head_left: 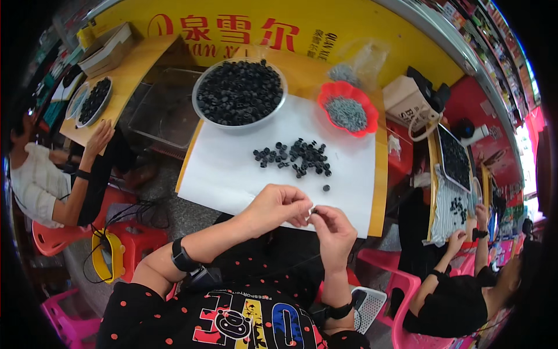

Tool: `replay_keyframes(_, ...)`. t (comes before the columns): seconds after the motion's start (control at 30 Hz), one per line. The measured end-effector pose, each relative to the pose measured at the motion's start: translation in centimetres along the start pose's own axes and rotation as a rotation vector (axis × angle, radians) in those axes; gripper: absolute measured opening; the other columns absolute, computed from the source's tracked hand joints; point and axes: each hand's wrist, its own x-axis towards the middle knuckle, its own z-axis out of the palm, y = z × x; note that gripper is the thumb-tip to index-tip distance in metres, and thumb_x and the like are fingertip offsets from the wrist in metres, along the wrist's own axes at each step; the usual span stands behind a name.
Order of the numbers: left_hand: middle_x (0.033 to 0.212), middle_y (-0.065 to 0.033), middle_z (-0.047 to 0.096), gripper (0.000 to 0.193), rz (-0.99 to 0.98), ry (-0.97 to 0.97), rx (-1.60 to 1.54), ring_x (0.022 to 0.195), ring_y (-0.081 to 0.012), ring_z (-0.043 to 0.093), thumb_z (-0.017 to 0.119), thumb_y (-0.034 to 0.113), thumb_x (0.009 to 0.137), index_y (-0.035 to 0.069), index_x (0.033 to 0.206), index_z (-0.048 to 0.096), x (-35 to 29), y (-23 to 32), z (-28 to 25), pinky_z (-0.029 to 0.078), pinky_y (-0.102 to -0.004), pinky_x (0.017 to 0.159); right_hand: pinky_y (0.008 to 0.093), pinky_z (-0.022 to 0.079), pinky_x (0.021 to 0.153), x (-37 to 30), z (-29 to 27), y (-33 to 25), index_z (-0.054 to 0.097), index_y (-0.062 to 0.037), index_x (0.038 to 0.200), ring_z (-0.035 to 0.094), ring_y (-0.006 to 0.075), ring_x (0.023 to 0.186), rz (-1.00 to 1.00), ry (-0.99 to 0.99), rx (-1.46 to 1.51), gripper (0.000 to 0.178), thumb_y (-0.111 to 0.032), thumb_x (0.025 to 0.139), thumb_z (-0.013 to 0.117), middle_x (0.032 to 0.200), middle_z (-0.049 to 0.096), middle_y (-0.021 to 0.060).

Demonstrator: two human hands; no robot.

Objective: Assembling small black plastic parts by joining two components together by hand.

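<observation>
My left hand (278,205) and my right hand (335,234) meet over the near edge of the white sheet (226,168). Between the right thumb and finger is a small dark round piece (314,212), mostly covered. The left thumb and fingertips pinch together beside it; whatever they hold is too small to make out. Just beyond, a loose pile of small black round parts (308,156) lies on the sheet, with a single black part (326,188) apart from it.
A clear tub (197,109) heaped with black parts stands at the far left of the table (379,192). Right of it, a red scalloped bowl (369,107) contains small grey pieces, near a plastic bag (372,61). Other people (49,186) sit at tables on both sides.
</observation>
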Motion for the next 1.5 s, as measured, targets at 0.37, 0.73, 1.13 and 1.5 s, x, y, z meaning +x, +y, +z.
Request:
replay_keyframes(0.37,0.095,-0.0166,0.060,0.022,0.511,0.096,1.153,0.084,-0.0334,0.062,0.064,0.006,0.080,-0.003,0.101,0.061,9.2,-3.6,1.1,0.050,-0.0390,0.074,0.0234,0.049,0.069,1.3,-7.4,1.3,0.062,0.0068,0.103,0.060,0.0123,0.072,0.022,0.370,0.329,0.019,0.003,0.084,0.064,0.089,0.066,0.0099)
replay_keyframes(0.73,0.095,-0.0177,0.063,0.019,0.353,0.049,1.058,0.084,-0.0315,0.064,0.065,-0.001,0.071,-0.003,0.090,0.062,10.3,-3.2,0.8,0.053,-0.0397,0.075,0.0217,0.050,0.069,1.0,-6.2,1.4,0.064,0.0062,0.101,0.061,0.0111,0.074,0.088,0.273,0.302,0.019,0.004,0.083,0.066,0.086,0.065,0.0063)
replay_keyframes(1.13,0.100,-0.0122,0.066,0.029,-0.071,0.060,-0.307,0.091,-0.0188,0.067,0.064,-0.001,0.084,-0.004,0.113,0.061,-0.3,-0.5,-4.4,0.057,-0.0284,0.081,0.0264,0.048,0.069,2.3,0.7,-1.1,0.062,0.0073,0.102,0.060,0.0158,0.073,0.204,-0.117,0.585,0.021,0.006,0.082,0.065,0.089,0.066,0.0135)
replay_keyframes(1.5,0.096,-0.0038,0.060,0.025,0.155,-0.016,-0.211,0.088,-0.0125,0.064,0.067,-0.007,0.077,0.000,0.100,0.058,-1.3,0.3,-4.7,0.053,-0.0250,0.081,0.0234,0.052,0.075,1.6,3.1,-3.3,0.064,0.0050,0.102,0.063,0.0133,0.084,0.049,-0.174,0.133,0.021,0.006,0.081,0.066,0.099,0.062,0.0094)
